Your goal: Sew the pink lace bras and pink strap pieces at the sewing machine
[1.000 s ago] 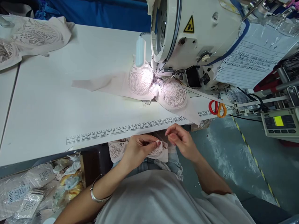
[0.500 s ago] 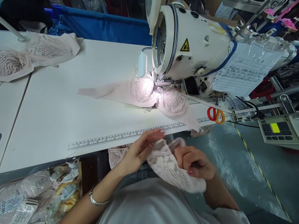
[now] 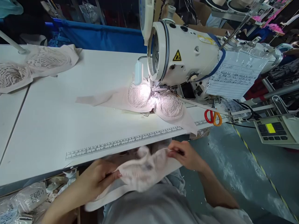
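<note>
Stretched between both hands over my lap is a pale pink bra (image 3: pixel 142 174), somewhat blurred. My left hand (image 3: pixel 102 177) pinches it at one side, thumb on top. My right hand (image 3: pixel 184 154) grips its other side near the table edge. A second pale pink lace bra (image 3: pixel 169 105) lies on the table with its middle under the head of a white sewing machine (image 3: pixel 187 53). A small lamp (image 3: pixel 138 73) lights it brightly. Neither hand touches that bra.
A printed ruler (image 3: pixel 126 141) runs along the front of the white table (image 3: pixel 58 124). Scissors (image 3: pixel 213 117) with red and orange handles lie at the right, by a control box (image 3: pixel 275 130). Another lace bra (image 3: pixel 46 60) is at the far left. Plastic bags (image 3: pixel 30 199) fill a box below left.
My hands have moved apart, the left one leftward and down. The bra between them has gone from bunched up to spread out. The bra at the machine stays in place.
</note>
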Action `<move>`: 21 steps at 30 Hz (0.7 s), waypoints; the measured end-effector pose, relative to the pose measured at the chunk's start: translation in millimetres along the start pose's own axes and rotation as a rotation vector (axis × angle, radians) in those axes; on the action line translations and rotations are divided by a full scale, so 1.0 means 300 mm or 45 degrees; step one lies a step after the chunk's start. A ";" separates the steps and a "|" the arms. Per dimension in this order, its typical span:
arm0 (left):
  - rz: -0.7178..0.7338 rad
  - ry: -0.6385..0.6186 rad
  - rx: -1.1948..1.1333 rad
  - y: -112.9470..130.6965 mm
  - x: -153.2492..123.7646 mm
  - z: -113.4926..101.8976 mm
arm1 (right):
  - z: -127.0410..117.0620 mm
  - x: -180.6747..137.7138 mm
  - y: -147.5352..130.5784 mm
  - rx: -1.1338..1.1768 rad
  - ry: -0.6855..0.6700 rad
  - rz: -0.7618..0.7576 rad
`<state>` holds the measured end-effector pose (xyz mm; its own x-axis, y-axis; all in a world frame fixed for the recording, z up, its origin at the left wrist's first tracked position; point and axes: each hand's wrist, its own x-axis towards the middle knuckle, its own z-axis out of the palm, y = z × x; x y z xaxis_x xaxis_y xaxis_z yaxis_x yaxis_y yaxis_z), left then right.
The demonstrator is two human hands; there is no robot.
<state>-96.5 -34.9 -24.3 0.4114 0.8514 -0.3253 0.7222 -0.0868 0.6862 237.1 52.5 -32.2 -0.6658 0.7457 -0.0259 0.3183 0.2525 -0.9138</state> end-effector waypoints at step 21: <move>0.801 0.466 0.912 0.110 0.519 -0.190 | -0.097 0.194 0.067 -1.226 0.357 -0.706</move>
<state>-40.3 124.1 -15.2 0.7224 0.6402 0.2614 0.6461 -0.7596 0.0748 224.4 118.8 -40.2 -0.7402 0.4654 0.4853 0.4931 0.8664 -0.0788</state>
